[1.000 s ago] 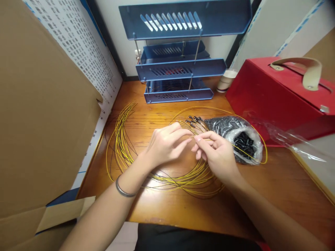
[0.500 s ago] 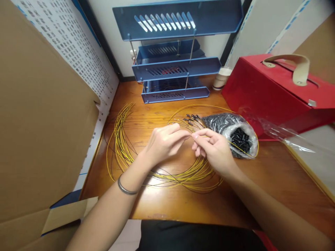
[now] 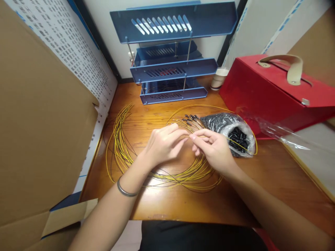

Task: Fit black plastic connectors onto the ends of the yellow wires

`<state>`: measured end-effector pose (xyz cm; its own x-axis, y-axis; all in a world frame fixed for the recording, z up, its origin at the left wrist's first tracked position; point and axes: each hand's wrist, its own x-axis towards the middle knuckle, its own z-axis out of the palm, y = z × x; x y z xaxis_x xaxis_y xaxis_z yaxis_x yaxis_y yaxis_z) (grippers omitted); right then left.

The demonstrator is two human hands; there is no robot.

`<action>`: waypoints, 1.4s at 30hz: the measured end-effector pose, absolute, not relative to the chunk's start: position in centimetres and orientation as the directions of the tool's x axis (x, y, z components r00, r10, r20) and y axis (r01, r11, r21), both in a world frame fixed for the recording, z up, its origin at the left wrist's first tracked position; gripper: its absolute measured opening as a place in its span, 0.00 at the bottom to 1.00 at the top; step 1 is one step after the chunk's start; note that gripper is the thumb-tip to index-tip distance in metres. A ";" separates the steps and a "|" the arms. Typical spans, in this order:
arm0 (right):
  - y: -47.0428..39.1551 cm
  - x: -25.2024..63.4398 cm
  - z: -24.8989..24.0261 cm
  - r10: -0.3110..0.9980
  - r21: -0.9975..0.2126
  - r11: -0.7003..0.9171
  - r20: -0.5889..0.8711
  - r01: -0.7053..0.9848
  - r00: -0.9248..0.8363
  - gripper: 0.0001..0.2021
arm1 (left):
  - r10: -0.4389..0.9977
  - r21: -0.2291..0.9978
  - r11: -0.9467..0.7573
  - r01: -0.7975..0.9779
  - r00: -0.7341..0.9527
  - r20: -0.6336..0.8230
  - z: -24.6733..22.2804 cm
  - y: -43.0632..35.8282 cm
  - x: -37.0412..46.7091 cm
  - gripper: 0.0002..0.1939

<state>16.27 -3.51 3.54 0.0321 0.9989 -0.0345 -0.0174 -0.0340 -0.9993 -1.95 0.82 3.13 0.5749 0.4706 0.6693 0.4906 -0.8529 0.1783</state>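
Note:
Fingertips meet above the table where my left hand (image 3: 166, 143) and my right hand (image 3: 209, 144) both pinch one thin yellow wire (image 3: 237, 144). From my right hand this wire runs off to the right and loops back over the bag. Whatever detail its end has is hidden by my fingers. Under and around my hands lies a loose coil of yellow and dark wires (image 3: 180, 177). Just beyond my hands several black-capped wire ends (image 3: 190, 119) lie together. An opened plastic bag of small black sleeves (image 3: 238, 137) lies to the right of my right hand.
Behind the coil stands a blue tiered tray rack (image 3: 172, 96). A paper cup (image 3: 219, 79) and a red box with a beige handle (image 3: 272, 90) stand at the back right. Cardboard (image 3: 39, 115) walls off the left side. Clear plastic film (image 3: 282, 130) hangs near the right edge.
Both hands keep their pinch on the wire, with only a slight shift of the fingertips. The whole view has moved a little; the coil and the bag lie as before.

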 end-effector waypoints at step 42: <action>-3.6 16.8 2.5 0.993 -0.983 0.113 0.114 0.144 -0.002 0.13 | 0.740 0.494 -0.668 0.557 0.423 0.524 3.0 1.1 -1.5 0.15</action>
